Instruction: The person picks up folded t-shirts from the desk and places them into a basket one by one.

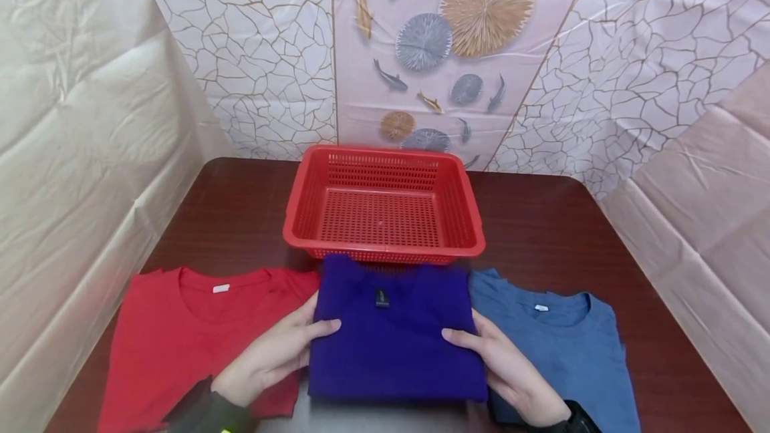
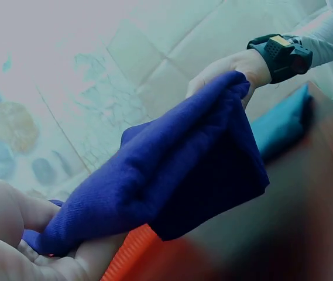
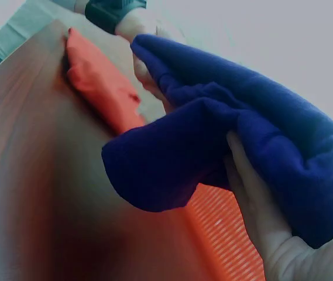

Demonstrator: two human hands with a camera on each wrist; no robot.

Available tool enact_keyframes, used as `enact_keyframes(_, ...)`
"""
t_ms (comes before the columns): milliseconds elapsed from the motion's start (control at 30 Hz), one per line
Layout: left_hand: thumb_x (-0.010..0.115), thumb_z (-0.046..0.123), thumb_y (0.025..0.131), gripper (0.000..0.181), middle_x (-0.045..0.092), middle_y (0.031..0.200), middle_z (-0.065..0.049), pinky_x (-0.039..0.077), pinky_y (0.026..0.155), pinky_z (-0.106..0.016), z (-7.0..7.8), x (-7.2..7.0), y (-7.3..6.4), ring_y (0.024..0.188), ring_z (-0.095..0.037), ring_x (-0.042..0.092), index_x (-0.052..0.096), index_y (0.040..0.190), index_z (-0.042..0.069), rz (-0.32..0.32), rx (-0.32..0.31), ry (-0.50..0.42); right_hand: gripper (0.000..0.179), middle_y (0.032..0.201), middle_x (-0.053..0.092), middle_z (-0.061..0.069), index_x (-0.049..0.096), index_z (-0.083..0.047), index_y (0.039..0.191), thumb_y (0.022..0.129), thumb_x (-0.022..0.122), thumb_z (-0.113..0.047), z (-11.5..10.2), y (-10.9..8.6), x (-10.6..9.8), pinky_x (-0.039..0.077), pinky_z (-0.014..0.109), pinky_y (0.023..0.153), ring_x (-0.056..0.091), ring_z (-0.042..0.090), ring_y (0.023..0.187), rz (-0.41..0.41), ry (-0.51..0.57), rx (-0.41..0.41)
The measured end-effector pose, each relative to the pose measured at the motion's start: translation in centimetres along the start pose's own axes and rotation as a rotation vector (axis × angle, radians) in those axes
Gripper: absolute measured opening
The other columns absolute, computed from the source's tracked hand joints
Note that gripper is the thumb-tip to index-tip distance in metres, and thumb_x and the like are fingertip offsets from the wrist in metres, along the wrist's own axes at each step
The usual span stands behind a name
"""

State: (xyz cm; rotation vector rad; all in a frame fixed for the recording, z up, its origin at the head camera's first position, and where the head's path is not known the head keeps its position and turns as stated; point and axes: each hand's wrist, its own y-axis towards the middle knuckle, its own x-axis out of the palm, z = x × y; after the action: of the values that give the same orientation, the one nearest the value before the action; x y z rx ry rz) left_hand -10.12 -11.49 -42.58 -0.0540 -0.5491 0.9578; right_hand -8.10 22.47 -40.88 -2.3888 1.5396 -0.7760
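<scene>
my left hand [image 1: 290, 345] and right hand [image 1: 504, 358] grip the purple shirt [image 1: 391, 353] | its long axis runs hand to hand, neither nearer | red basket [image 1: 385, 248] just beyond it

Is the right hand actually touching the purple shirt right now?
Touching. The head view shows the right hand gripping the purple shirt at its side, thumb on top.

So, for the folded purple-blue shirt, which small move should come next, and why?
I would probably carry the purple-blue shirt slightly forward and up, over the near rim of the red plastic basket. The left grip and right grip hold its opposite sides, it is above the table, and the basket just beyond it stands empty.
</scene>
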Motion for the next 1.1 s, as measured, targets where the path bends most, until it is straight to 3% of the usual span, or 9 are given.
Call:
enact_keyframes(267,0.054,0.012,0.104,0.078,0.053,0.148,-0.011,0.054,0.097,-0.043,4.0,0.3,-0.7,0.121,-0.020,0.064,0.006,0.164,0.027,-0.004,0.044,-0.016,0.075,0.145,0.055,0.011,0.013,-0.013,0.161,0.103,0.060,-0.019,-5.7,-1.0,2.1,0.055,0.043,0.096,0.064,0.026,0.121,0.002,-0.051,-0.056)
enact_keyframes(467,0.050,0.008,0.105,0.073,0.061,0.135,-0.009,0.056,0.094,-0.042,8.2,0.0,-0.1,0.115,-0.020,0.067,0.010,0.164,0.023,-0.003,0.082,-0.016,0.069,0.143,0.056,0.011,0.019,-0.013,0.159,0.103,0.058,-0.014,-9.2,0.2,2.9,0.055,0.043,0.094,0.067,0.025,0.117,0.030,-0.069,-0.105)
enact_keyframes(800,0.045,0.004,0.106,0.069,0.063,0.127,-0.005,0.059,0.087,-0.038,14.0,-1.7,3.1,0.106,-0.019,0.070,0.013,0.163,0.026,0.054,0.055,-0.015,0.064,0.140,0.055,0.009,0.026,-0.012,0.157,0.102,0.058,-0.010,-13.3,4.8,2.4,0.057,0.039,0.091,0.069,0.022,0.112,0.029,0.034,-0.137)
enact_keyframes(1000,0.043,0.003,0.106,0.070,0.066,0.118,-0.001,0.060,0.082,-0.036,15.9,-3.3,5.9,0.099,-0.015,0.071,0.012,0.164,0.027,0.114,0.046,0.006,0.062,0.147,0.047,0.012,0.028,-0.013,0.159,0.103,0.055,-0.008,-15.1,8.2,1.6,0.059,0.036,0.087,0.070,0.020,0.106,0.052,0.034,-0.134)
enact_keyframes(1100,0.044,0.004,0.106,0.071,0.059,0.129,-0.005,0.059,0.082,-0.034,16.5,-4.1,7.6,0.101,-0.014,0.069,0.011,0.164,0.029,0.153,0.029,0.036,0.062,0.151,0.045,0.012,0.027,-0.015,0.159,0.104,0.055,-0.008,-15.5,10.1,0.9,0.059,0.035,0.087,0.069,0.019,0.107,0.063,0.061,-0.108)
